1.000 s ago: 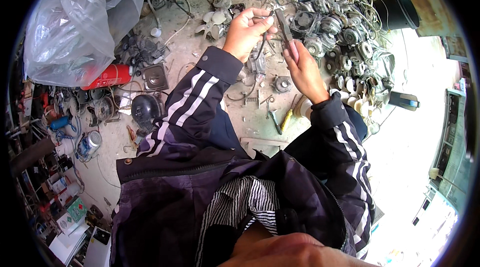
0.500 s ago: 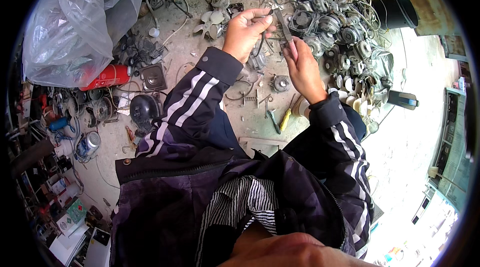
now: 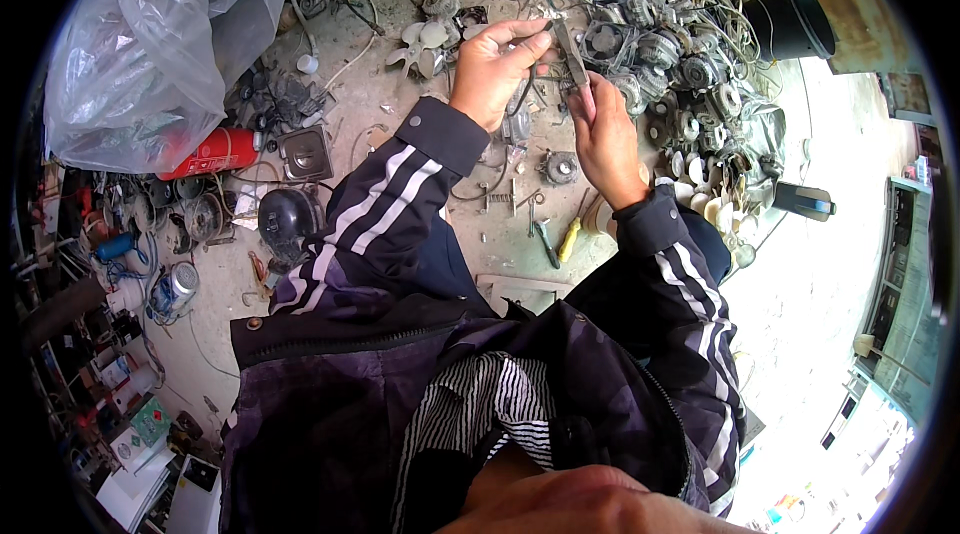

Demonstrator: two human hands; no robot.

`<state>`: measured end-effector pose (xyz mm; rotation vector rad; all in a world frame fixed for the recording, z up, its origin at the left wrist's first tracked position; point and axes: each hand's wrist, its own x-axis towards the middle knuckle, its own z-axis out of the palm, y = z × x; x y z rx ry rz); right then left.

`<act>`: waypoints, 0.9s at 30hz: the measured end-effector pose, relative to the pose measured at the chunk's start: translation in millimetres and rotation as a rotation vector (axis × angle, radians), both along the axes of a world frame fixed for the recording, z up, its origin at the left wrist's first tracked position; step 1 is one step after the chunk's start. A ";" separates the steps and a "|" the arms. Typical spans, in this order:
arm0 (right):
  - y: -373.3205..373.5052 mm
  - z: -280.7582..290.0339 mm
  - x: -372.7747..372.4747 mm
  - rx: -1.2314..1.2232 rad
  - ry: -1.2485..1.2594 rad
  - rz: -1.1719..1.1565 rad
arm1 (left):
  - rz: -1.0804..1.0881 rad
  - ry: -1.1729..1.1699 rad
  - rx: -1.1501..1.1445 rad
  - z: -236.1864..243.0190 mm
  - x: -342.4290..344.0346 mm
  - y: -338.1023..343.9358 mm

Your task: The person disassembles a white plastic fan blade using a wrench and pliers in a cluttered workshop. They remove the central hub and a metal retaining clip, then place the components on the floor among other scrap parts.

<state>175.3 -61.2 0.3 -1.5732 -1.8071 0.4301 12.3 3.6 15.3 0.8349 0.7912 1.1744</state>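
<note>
Between the thumb and fingers of my left hand (image 3: 492,72) is a black cable (image 3: 527,86), which hangs in a curve below the pinch. My right hand (image 3: 612,142) is wrapped round the pinkish handle of a knife (image 3: 575,62). The blade points away from me, with its far end beside my left fingertips; whether it touches the cable I cannot tell. Nearer to me on the floor lie a small motor (image 3: 561,168), a metal spring (image 3: 499,199), a yellow-handled screwdriver (image 3: 570,240) and a tool with a pale blue grip (image 3: 545,234).
A heap of small motors (image 3: 660,49) and wires covers the far right, with a black bucket (image 3: 790,22) behind it. White fan blades (image 3: 423,49) lie far left of my hands. At left are a clear plastic bag (image 3: 150,54) and a red cylinder (image 3: 222,151).
My left hand has shifted slightly to the right with the cable. The knife stays in my right hand, its blade turned a little.
</note>
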 end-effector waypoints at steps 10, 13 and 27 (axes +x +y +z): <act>-1.2 -1.0 -2.0 0.005 -0.007 -0.015 | 0.017 -0.036 -0.017 1.3 2.0 -2.3; -1.3 -2.5 -1.5 0.004 -0.005 -0.007 | 0.025 -0.038 -0.015 1.2 3.0 -3.2; -2.8 -1.9 -2.6 -0.014 -0.051 -0.018 | 0.033 0.015 -0.010 0.6 2.2 -2.2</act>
